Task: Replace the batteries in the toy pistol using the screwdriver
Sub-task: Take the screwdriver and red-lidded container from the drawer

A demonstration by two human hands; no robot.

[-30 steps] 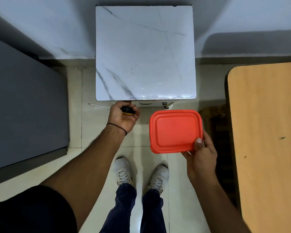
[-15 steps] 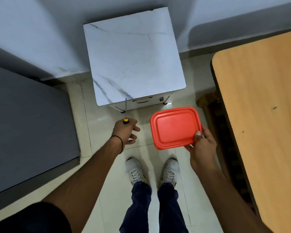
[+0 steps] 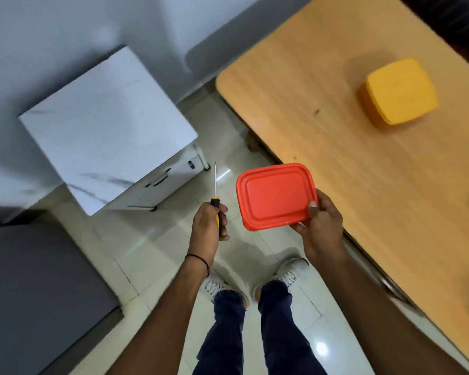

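My left hand (image 3: 207, 226) grips a screwdriver (image 3: 215, 190) by its black and yellow handle, with the thin metal shaft pointing away from me over the floor. My right hand (image 3: 321, 228) holds a red lidded plastic box (image 3: 275, 194) by its near right corner, level, thumb on the lid. The box hangs in the air just left of the wooden table's edge. No toy pistol or batteries show in view; what the box holds is hidden.
A wooden table (image 3: 336, 131) fills the right side, with a yellow lidded box (image 3: 397, 94) on it. A white marble-topped drawer cabinet (image 3: 106, 125) stands at the left by the wall. A dark grey surface (image 3: 38, 293) lies lower left. My feet stand on pale floor tiles.
The view has swung right, so the wooden table and yellow box came into sight. My left hand turned the screwdriver so its shaft points forward. The red box stays in my right hand.
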